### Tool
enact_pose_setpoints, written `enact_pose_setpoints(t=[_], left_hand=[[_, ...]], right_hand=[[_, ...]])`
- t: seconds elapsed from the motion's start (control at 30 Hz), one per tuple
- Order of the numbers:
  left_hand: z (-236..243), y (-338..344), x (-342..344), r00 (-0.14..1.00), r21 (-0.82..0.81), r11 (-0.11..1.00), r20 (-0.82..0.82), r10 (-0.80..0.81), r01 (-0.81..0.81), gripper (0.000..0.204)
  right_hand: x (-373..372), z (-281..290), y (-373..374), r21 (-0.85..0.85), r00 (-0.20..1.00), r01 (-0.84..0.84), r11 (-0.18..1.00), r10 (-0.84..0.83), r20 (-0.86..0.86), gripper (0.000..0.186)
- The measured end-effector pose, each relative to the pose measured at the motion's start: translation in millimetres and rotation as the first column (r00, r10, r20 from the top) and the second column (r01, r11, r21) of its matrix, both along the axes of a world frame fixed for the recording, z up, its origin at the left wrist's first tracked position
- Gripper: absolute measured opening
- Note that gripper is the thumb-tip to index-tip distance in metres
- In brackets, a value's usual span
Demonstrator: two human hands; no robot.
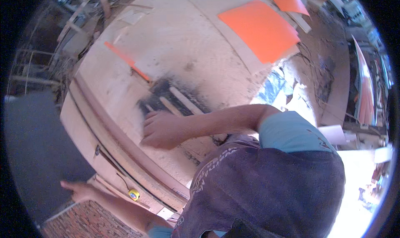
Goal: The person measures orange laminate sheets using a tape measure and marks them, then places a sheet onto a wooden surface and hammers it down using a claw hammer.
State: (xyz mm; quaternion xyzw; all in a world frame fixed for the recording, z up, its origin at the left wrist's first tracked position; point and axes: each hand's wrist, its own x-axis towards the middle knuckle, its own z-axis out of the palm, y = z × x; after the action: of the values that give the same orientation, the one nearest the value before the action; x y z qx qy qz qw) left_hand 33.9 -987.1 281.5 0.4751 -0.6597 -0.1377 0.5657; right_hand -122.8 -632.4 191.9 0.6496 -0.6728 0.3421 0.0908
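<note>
My right hand (163, 130) is over the dusty wooden tabletop (183, 42), next to a black-stained patch. Its fingers curl downward, and whatever they hold, if anything, is hidden beneath them. Pale wooden strips (185, 99) lie across the dark patch just beyond that hand. At the lower left, my left hand (79, 191) reaches past the table's edge with a finger stretched out and nothing in it. A long wooden rail (125, 144) runs along the table's left side between my hands. Near my left forearm sits a yellow tape measure (133, 195).
An orange sheet (260, 31) lies on the far right of the table, with another orange sheet (287, 0) beyond it. A narrow orange strip (125, 58) rests farther left. Brickwork (83, 221) shows at the lower left, beside a grey surface (37, 142). Scrap wood clutters the far left.
</note>
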Motion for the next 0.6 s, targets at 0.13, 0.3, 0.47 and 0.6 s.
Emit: enact_pose_setpoints(t=[0.13,0.3,0.47,0.6], left_hand=[[-11.6,39.2,65.2,0.991,-0.165,0.985,-0.133,0.026,-0.048,0.076],[-7.6,93.7,101.3,0.97,-0.342,0.93,-0.234,0.057,-0.137,0.075],[23.7,203.7,31.9,0.926,-0.402,0.913,-0.366,-0.091,-0.069,0.061],[35.9,276.4,-25.2,0.751,-0.3,0.932,-0.563,-0.345,0.203,0.069]], right_hand=[[-14.4,-124.0,190.8,-0.007,0.755,0.622,0.783,-0.597,0.271,0.018],[-19.0,-165.7,415.1,0.39,-0.375,0.89,-0.237,-0.867,0.327,0.021],[-52.9,-214.9,543.6,0.602,-0.568,0.695,-0.392,-0.813,0.127,0.036],[-107.5,-244.2,596.8,0.76,-0.535,0.565,-0.322,-0.844,0.04,0.049]])
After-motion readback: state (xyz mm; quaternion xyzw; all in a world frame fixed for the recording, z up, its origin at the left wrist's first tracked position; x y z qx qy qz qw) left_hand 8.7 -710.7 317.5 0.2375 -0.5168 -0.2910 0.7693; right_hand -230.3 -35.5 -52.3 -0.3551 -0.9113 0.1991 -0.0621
